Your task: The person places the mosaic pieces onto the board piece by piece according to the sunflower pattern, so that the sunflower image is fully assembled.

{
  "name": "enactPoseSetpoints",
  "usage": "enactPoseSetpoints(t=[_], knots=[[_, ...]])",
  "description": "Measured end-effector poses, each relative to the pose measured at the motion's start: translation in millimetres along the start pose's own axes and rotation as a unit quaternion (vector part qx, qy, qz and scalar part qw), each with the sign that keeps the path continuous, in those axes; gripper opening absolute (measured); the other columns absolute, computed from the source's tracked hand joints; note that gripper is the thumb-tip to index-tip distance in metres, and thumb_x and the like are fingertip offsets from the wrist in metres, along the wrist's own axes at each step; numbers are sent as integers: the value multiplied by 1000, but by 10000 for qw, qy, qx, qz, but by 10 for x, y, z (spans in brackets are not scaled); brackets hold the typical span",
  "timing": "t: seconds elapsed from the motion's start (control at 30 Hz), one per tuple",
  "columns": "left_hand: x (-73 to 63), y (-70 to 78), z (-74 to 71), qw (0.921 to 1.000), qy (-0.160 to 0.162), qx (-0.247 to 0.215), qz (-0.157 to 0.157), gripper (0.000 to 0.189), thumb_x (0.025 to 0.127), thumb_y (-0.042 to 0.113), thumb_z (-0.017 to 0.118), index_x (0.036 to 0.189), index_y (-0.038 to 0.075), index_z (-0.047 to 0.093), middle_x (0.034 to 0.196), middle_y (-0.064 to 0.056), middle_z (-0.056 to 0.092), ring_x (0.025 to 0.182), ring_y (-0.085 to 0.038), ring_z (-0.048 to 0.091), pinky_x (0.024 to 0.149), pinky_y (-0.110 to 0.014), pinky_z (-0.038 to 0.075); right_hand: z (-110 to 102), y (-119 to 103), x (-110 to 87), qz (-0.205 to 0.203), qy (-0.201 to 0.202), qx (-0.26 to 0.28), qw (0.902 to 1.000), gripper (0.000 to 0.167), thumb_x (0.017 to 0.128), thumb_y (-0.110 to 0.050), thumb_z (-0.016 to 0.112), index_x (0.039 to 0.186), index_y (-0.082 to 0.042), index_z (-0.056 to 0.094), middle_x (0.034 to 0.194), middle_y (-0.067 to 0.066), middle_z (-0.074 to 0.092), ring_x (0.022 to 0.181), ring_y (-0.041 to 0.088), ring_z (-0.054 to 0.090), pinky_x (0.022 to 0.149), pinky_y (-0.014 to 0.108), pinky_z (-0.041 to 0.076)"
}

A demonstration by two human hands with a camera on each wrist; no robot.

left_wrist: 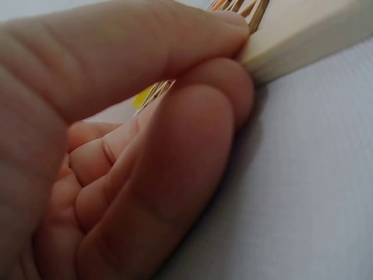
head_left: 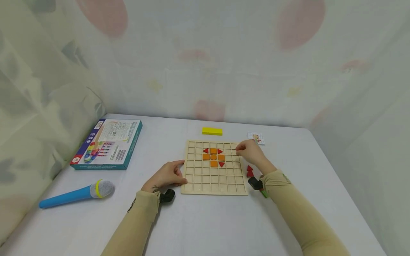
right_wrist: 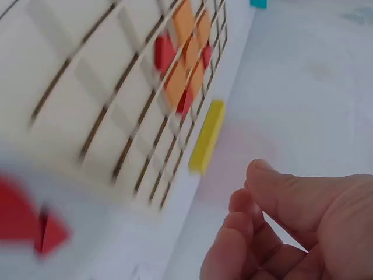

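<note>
My left hand (head_left: 166, 174) grips the left edge of a pale wooden grid board (head_left: 200, 179), thumb on top and the other fingers bent by its side. Several orange squares (head_left: 213, 164) make a cross on the board around an orange disc (head_left: 213, 157). Three red triangles (head_left: 221, 164) sit in corner cells of that cross. Over the board's upper right edge is my right hand (head_left: 251, 152). Its fingers are loosely bent, thumb close to the index finger; I see nothing between the fingertips in the right wrist view. More red triangles (head_left: 250, 171) lie on the table beside the board.
Behind the board lies a yellow block (head_left: 212, 131), with a picture card (head_left: 256, 137) to the right. A green piece (head_left: 264, 193) shows partly under the right wrist. Leftward are a game box (head_left: 109, 144) and a blue toy microphone (head_left: 68, 197). White cloth covers the table (head_left: 205, 227).
</note>
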State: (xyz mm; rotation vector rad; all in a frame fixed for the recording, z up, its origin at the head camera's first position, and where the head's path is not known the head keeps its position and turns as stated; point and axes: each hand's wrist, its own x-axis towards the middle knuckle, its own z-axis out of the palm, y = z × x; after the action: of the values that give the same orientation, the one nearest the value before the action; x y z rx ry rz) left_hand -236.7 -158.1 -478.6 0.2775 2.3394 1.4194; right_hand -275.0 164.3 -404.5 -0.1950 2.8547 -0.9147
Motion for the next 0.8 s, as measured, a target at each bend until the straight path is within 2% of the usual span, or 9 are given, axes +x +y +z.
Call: enactPoseSetpoints(t=[0.07,0.17,0.3,0.4,0.53,0.7,0.8], knots=[[1,3,-1,10000,14,25,-21,91,69,11,79,144,3,29,64,-5,60,50,-12,49,48,-25,40,-78,80,-50,212,-22,-269,9994,23,88,-15,61,105,-1,67,102,13,66,91,25,60,75,38,48],[7,1,-2,10000,47,18,-79,91,69,11,79,144,5,30,64,-6,60,50,-12,49,48,-24,39,-99,213,-108,652,-199,-720,9951,25,87,-20,63,104,-3,67,101,10,65,85,22,59,68,34,47],[9,0,2,9998,96,-60,-133,90,68,10,80,144,5,30,64,-6,60,50,-12,49,47,-25,39,2,348,-161,1037,-505,-1291,9849,22,83,-25,67,91,-5,68,82,5,63,71,19,54,56,29,42],[-2,7,2,9998,120,-105,-153,90,68,9,79,144,5,30,64,-6,60,50,-12,49,47,-25,40,94,378,-194,1063,-563,-1593,9799,19,82,-24,68,87,-6,67,78,4,61,67,18,53,54,30,40],[-14,19,4,9997,138,-101,-171,90,68,9,79,144,5,30,64,-6,60,50,-12,48,47,-24,39,149,373,-227,928,-402,-1770,9790,16,81,-21,69,88,-6,65,85,5,61,69,19,54,55,32,41],[-21,29,2,9997,139,-40,-176,90,68,10,79,144,5,30,64,-5,60,50,-11,48,47,-24,39,145,374,-220,827,-251,-1594,9834,14,79,-17,69,81,-8,59,81,5,57,66,19,52,52,30,39],[-21,38,2,9997,132,-32,-187,90,68,10,80,144,6,31,64,-6,60,50,-11,48,47,-23,38,92,309,-187,769,-126,-1254,9890,14,80,-16,69,79,-8,58,78,5,56,64,18,51,51,28,38]])
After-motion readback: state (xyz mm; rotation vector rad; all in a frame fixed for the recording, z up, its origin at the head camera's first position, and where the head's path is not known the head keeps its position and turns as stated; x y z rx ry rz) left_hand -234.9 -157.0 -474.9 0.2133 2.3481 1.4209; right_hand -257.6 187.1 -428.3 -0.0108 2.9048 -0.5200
